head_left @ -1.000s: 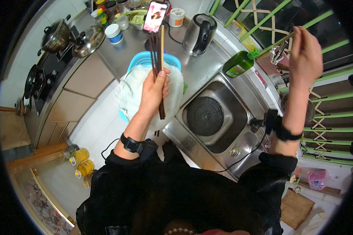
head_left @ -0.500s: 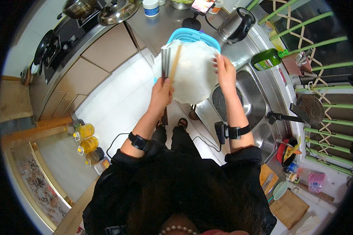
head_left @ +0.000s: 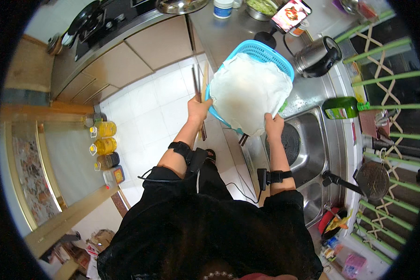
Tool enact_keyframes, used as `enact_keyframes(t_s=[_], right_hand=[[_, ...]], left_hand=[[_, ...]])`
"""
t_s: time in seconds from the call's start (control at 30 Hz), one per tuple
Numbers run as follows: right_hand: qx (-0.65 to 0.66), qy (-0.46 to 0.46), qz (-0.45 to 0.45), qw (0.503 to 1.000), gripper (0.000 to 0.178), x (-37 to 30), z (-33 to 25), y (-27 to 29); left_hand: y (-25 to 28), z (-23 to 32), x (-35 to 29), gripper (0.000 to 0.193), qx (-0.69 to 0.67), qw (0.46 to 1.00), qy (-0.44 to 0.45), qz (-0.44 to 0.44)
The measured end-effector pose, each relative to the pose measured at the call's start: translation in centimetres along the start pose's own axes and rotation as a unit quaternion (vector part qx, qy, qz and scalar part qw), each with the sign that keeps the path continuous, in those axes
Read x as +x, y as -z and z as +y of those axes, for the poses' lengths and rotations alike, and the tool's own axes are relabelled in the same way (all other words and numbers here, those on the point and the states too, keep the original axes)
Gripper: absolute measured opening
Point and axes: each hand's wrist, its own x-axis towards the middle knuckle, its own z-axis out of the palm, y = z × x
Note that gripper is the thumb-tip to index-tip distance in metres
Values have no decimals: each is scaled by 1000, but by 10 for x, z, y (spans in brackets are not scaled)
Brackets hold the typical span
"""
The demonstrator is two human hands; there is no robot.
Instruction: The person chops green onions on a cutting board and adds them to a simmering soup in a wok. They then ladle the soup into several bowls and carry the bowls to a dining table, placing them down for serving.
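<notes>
A thin, pale round sheet of dough or pancake (head_left: 252,91) drapes over a blue plastic basket (head_left: 277,57) at the counter's edge. At its left side my left hand (head_left: 198,110) is closed around several chopsticks (head_left: 197,86), dark ones and a light wooden one, pointing away from me. Its fingers also touch the left edge of the sheet or basket; which one is hard to tell. My right hand (head_left: 274,126) pinches the sheet's near right edge between thumb and fingers. Two dark tips (head_left: 243,139) poke out below the sheet; what they belong to is hidden.
Right of the basket are a steel sink (head_left: 308,140), an electric kettle (head_left: 317,57) and a green bottle (head_left: 343,108). Behind it stand a phone on a holder (head_left: 291,15) and a bowl of chopped greens (head_left: 262,8). Oil jugs (head_left: 103,146) line the floor at left.
My right hand has gone from loose fingers beside the sheet's upper right to a pinch on its near right edge. The chopsticks stay in my left hand. My view has shifted.
</notes>
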Motion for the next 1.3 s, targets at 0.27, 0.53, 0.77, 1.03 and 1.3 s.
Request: enact_keyframes(t_s=[0.27, 0.53, 0.77, 1.03, 1.3], right_hand=[[-93, 146, -52, 984, 28, -89, -94, 11], [-45, 273, -272, 922, 22, -244, -148, -97], [-35, 287, -522, 803, 17, -458, -149, -219], [-101, 271, -740, 607, 22, -728, -128, -327], [-81, 306, -837, 445, 23, -973, -127, -433]], left_hand=[[98, -6, -76, 21, 47, 993, -108, 23], [284, -81, -252, 21, -94, 966, -63, 231], [425, -235, -431, 30, -125, 850, -128, 495], [523, -341, -627, 30, -157, 690, -25, 706], [658, -396, -730, 23, -206, 574, 38, 792]])
